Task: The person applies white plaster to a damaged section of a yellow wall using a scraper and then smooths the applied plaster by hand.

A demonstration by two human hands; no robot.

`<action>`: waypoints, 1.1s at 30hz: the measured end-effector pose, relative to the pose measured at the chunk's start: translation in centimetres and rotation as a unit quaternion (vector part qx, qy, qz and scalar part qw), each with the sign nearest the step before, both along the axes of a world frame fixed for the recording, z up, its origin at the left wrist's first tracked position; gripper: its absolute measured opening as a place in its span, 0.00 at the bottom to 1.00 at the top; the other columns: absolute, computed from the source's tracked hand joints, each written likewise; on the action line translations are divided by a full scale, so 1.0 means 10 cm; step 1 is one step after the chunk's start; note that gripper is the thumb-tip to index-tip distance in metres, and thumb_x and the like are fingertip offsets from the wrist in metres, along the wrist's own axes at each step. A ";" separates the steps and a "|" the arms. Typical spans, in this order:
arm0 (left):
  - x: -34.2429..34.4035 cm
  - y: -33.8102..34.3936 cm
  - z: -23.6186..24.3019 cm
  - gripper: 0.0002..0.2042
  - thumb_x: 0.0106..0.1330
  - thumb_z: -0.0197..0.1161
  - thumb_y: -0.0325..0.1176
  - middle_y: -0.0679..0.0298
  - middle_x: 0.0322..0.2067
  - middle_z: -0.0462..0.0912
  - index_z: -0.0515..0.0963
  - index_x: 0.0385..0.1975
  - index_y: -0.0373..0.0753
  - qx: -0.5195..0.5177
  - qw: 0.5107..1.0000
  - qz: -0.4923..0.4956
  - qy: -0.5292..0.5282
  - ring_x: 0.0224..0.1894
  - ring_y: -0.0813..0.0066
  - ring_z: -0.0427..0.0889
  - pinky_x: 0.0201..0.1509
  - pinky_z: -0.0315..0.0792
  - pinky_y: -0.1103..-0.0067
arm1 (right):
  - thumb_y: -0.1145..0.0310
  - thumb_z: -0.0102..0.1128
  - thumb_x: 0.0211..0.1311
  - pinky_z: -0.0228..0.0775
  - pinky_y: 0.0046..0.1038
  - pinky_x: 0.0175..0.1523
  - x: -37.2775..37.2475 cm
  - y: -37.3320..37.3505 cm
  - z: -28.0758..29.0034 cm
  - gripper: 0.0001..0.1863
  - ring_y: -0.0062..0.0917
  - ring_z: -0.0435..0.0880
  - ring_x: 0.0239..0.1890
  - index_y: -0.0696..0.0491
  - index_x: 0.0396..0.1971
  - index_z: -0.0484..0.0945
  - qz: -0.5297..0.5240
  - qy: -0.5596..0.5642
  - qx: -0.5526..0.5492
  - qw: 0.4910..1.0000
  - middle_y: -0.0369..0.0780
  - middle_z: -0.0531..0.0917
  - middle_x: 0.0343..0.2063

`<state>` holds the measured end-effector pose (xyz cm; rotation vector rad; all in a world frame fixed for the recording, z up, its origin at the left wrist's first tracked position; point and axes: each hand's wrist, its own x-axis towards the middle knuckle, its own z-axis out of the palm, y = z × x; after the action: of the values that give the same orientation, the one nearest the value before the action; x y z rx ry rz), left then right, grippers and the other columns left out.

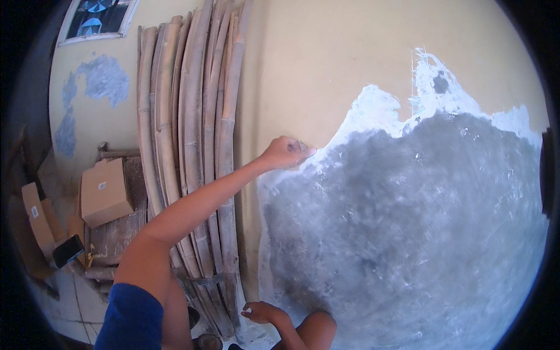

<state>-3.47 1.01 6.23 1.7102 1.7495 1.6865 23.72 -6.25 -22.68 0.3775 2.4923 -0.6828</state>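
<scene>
My left hand (286, 153) reaches across to the wall, its fingers pinched together at the edge where cream paint (309, 87) meets a bare grey patch (379, 233). A small thing seems to sit between the fingertips, too hidden to name. A ragged white layer (373, 111) runs along the top of the patch. Low down, beside my bent knee (319, 328), my right hand (261, 312) is held away from the patch with its fingers curled. Something small and pale shows between them; what it is cannot be made out.
Bamboo poles (192, 116) lean against the wall, close beside my left forearm. To the left, a cardboard box (105, 192) rests on a wooden bench (116, 239), with a dark phone (68, 251) near more cardboard. Dark round containers (208, 342) stand by the poles' feet.
</scene>
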 end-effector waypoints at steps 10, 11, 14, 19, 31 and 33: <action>0.19 0.03 -0.11 0.14 0.65 0.49 0.38 0.62 0.16 0.73 0.68 0.24 0.32 0.071 0.997 -0.023 -0.007 0.17 0.77 0.76 0.23 0.69 0.78 | 0.49 0.46 0.60 0.65 0.34 0.52 0.03 0.04 -0.04 0.24 0.43 0.75 0.46 0.52 0.47 0.72 -0.009 -0.001 -0.003 1.000 0.49 0.77 0.42; 0.18 0.03 -0.12 0.14 0.65 0.49 0.37 0.62 0.16 0.72 0.68 0.23 0.32 0.073 0.997 -0.028 0.003 0.17 0.77 0.75 0.23 0.69 0.78 | 0.49 0.46 0.60 0.65 0.34 0.52 0.03 0.05 -0.04 0.24 0.43 0.75 0.46 0.52 0.47 0.72 -0.009 -0.002 -0.001 1.000 0.49 0.77 0.42; 0.10 0.04 -0.17 0.14 0.66 0.47 0.37 0.60 0.17 0.73 0.68 0.22 0.33 0.084 0.991 -0.027 0.098 0.17 0.73 0.75 0.25 0.69 0.75 | 0.49 0.46 0.60 0.65 0.35 0.51 0.00 0.03 -0.01 0.24 0.44 0.75 0.46 0.52 0.47 0.72 0.000 0.006 -0.006 1.000 0.49 0.77 0.42; 0.25 0.05 -0.11 0.14 0.65 0.43 0.35 0.53 0.21 0.74 0.68 0.23 0.32 0.125 0.975 0.008 0.186 0.24 0.59 0.75 0.33 0.67 0.69 | 0.50 0.46 0.60 0.65 0.35 0.51 0.06 0.03 -0.01 0.24 0.43 0.75 0.46 0.52 0.47 0.72 -0.024 0.003 0.001 1.000 0.49 0.78 0.42; 0.10 0.01 -0.42 0.10 0.62 0.43 0.33 0.48 0.25 0.75 0.69 0.26 0.34 0.003 0.962 0.087 0.257 0.31 0.49 0.75 0.37 0.67 0.62 | 0.50 0.46 0.60 0.66 0.35 0.51 0.03 0.04 0.05 0.24 0.44 0.75 0.45 0.54 0.45 0.73 -0.005 0.042 -0.003 0.999 0.49 0.78 0.41; 0.23 -0.04 -0.44 0.09 0.62 0.43 0.32 0.47 0.25 0.75 0.69 0.27 0.34 0.007 0.952 0.072 0.298 0.30 0.47 0.75 0.36 0.66 0.61 | 0.49 0.46 0.60 0.66 0.35 0.50 0.05 0.06 0.05 0.24 0.44 0.76 0.44 0.55 0.45 0.73 0.003 0.055 -0.003 0.998 0.49 0.79 0.40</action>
<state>-1.18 0.61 1.79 2.3216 2.1453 1.3037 24.23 -5.67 -22.22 0.3381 2.5938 -0.7280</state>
